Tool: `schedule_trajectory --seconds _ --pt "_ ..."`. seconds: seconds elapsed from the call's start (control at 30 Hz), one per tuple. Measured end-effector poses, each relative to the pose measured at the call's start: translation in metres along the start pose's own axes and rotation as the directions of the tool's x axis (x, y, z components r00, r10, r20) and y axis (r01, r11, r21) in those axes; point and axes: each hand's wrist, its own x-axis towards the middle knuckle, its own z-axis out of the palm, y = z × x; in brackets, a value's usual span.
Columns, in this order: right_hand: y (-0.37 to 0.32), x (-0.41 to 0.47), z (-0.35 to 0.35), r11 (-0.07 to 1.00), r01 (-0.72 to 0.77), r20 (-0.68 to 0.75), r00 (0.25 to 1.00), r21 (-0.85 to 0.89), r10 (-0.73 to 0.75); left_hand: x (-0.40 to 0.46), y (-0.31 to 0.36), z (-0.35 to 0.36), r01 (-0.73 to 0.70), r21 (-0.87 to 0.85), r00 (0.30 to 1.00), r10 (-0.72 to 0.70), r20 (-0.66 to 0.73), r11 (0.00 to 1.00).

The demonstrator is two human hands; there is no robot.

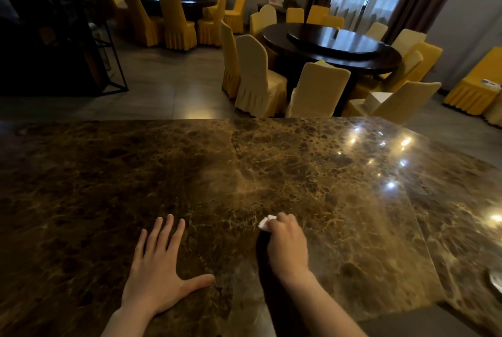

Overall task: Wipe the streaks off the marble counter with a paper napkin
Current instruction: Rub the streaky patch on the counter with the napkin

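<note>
White crumpled paper napkin (266, 222) is squeezed in the curled fingers (282, 218) of the right hand (288, 244), pressed on the shiny brown marble counter (339, 200). Most of it is hidden. The left hand (157, 268) is laid flat, fingers spread, nothing held.

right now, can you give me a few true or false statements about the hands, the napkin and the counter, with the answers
1. The right hand is closed on the white paper napkin. True.
2. The left hand holds a second napkin. False: it lies flat and empty, fingers spread, on the marble counter.
3. The napkin lies spread out flat. False: it is bunched, with only a bit showing past the fingers.
4. Ceiling lights reflect on the counter's right side. True.
</note>
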Motion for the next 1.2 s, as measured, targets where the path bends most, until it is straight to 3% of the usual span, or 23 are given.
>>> schedule_trajectory --seconds 0.13,0.2,0.3,0.37,0.53,0.6,0.67,0.8,0.87,0.93,1.0,1.07,1.13,1.17,1.2 --pt "-0.014 -0.017 0.008 0.959 0.279 0.136 0.95 0.041 -0.282 -0.001 -0.001 0.0 -0.002 -0.01 1.0 0.002 0.011 1.0" --pt "0.008 -0.004 -0.003 0.981 0.195 0.112 0.975 0.0 -0.193 0.0 0.0 -0.001 0.002 -0.003 1.0 -0.002 0.017 1.0" --pt "0.039 0.022 -0.02 0.987 -0.15 -0.013 0.989 -0.058 0.149 -0.001 0.002 -0.002 0.002 0.008 1.0 -0.002 0.027 1.0" --pt "0.024 0.028 -0.017 0.978 -0.197 -0.068 0.979 -0.074 0.192 -0.001 0.002 -0.001 0.009 -0.009 1.0 -0.009 0.016 1.0" --pt "-0.051 0.008 0.014 0.99 0.139 0.077 0.987 -0.002 -0.139 -0.001 0.001 -0.001 0.009 0.004 1.0 -0.009 0.016 1.0" --pt "-0.051 0.002 0.012 0.965 0.262 0.158 0.952 0.015 -0.261 -0.002 0.001 0.0 0.009 -0.007 1.0 -0.009 0.006 1.0" --pt "-0.031 0.007 0.003 0.952 0.305 0.216 0.931 -0.025 -0.293 -0.002 0.0 0.0 0.009 -0.014 1.0 -0.009 0.018 1.0" --pt "-0.004 0.027 -0.017 0.995 0.047 0.11 0.993 -0.09 -0.038 -0.002 0.001 -0.002 -0.001 -0.019 1.0 0.002 0.021 1.0" --pt "-0.015 0.024 -0.011 0.993 0.059 0.132 0.99 -0.098 -0.046 -0.003 0.0 -0.004 -0.001 -0.008 1.0 0.001 0.029 1.0" --pt "-0.019 0.014 -0.006 0.993 0.034 0.156 0.987 0.109 -0.051 -0.003 0.001 -0.005 0.003 -0.006 1.0 -0.003 0.031 1.0" --pt "-0.01 0.012 -0.017 0.861 -0.204 0.221 0.969 0.466 0.11 -0.002 0.002 -0.006 0.005 -0.009 1.0 -0.005 0.023 1.0" --pt "0.01 0.019 -0.03 0.527 -0.444 0.321 0.894 0.725 0.313 -0.003 0.002 -0.005 -0.001 -0.004 1.0 0.001 0.022 1.0" --pt "0.027 0.024 -0.04 0.233 -0.578 0.485 0.8 0.782 0.354 -0.004 0.002 -0.005 -0.005 -0.001 1.0 0.005 0.017 1.0" --pt "0.032 0.024 -0.043 0.198 -0.621 0.532 0.766 0.759 0.361 -0.003 0.001 -0.005 -0.001 -0.004 1.0 0.001 0.011 1.0" --pt "0.036 0.023 -0.043 0.253 -0.652 0.542 0.745 0.714 0.39 -0.002 0.001 -0.005 0.003 -0.008 1.0 -0.003 0.006 1.0"
